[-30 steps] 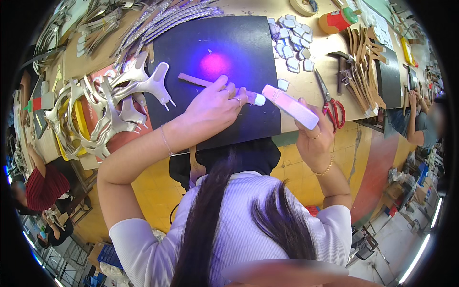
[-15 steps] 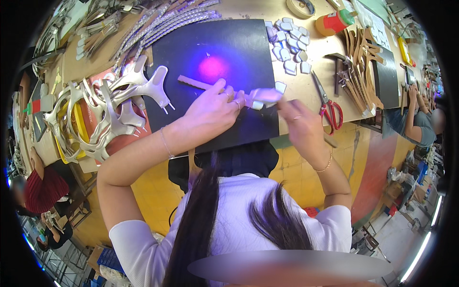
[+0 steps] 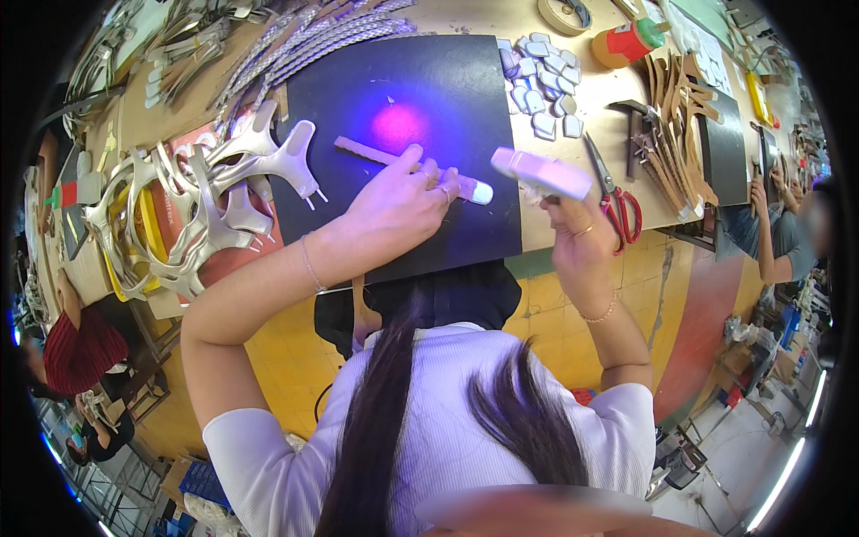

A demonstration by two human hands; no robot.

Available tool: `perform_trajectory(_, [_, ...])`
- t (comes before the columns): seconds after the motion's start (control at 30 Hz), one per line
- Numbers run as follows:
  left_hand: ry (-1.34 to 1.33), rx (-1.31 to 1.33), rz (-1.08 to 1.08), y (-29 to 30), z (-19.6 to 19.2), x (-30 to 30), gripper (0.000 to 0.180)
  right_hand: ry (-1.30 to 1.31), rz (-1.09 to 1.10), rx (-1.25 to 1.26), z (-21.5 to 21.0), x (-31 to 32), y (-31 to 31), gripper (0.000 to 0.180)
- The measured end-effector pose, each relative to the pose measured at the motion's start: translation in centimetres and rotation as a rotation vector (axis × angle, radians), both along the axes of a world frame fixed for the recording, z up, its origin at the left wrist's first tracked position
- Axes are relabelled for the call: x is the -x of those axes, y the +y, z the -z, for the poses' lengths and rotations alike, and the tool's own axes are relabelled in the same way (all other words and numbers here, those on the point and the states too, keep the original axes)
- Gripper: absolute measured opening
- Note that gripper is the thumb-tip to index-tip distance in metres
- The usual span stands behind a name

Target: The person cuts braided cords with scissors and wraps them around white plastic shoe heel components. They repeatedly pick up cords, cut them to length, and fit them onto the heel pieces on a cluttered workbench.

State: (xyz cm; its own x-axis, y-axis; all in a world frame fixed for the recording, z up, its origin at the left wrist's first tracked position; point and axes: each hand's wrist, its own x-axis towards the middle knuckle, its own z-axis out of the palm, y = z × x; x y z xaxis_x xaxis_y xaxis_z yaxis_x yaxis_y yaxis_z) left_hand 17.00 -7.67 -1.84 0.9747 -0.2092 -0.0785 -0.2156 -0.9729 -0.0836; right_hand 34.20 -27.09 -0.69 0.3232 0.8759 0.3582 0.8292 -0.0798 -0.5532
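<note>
My left hand (image 3: 407, 201) is closed on a narrow strap (image 3: 367, 155), pressing it against the black work board (image 3: 447, 80). One end of the strap sticks out to the upper left. Its other end, with a glossy whitish tip (image 3: 481, 192), shows past my fingers on the right. My right hand (image 3: 580, 237) grips a hammer by its handle, most of which my fingers hide. The pale, slightly blurred hammer head (image 3: 544, 173) is raised to the right of the strap tip, apart from it.
Small whitish tabs (image 3: 544, 80) lie beyond the board. Red-handled scissors (image 3: 617, 201), brown straps (image 3: 667, 134) and a red bottle (image 3: 622, 43) are on the right. Silver shoe-upper pieces (image 3: 210, 192) pile up at left; braided straps (image 3: 313, 40) lie at the back. People work at both sides.
The hammer in my right hand has moved up and right, away from the strap's tip, which now shows fully. My left hand stays in place on the strap.
</note>
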Motion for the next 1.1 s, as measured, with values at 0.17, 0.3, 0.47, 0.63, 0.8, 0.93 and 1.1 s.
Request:
perform_trajectory(0.17, [0.02,-0.007,0.017,0.3,0.0,-0.3,0.043,-0.152,-0.01,0.232,1.1,-0.3,-0.1,0.044])
perform_trajectory(0.3, [0.004,0.01,0.011,0.1,-0.1,-0.1,0.043,0.081,0.024,-0.07,0.7,-0.1,-0.6,0.049])
perform_trajectory(0.47, [0.035,-0.005,0.024,0.1,0.0,-0.4,0.042,-0.199,-0.013,0.273,-0.2,0.1,-0.8,0.054])
perform_trajectory(0.63, [-0.003,0.005,0.021,0.1,0.0,-0.4,0.042,-0.047,-0.006,0.179,0.4,0.2,-0.5,0.052])
perform_trajectory(0.8, [0.021,0.009,0.016,0.0,0.1,-0.5,0.041,-0.101,-0.006,0.09,0.6,0.0,-0.8,0.051])
perform_trajectory(0.93, [0.022,0.021,0.013,0.2,0.0,-0.5,0.039,-0.175,-0.086,0.031,0.9,0.6,-0.8,0.055])
perform_trajectory(1.1, [0.006,0.028,0.017,0.2,0.3,-0.2,0.037,-0.249,-0.084,0.002,1.1,1.1,-1.2,0.052])
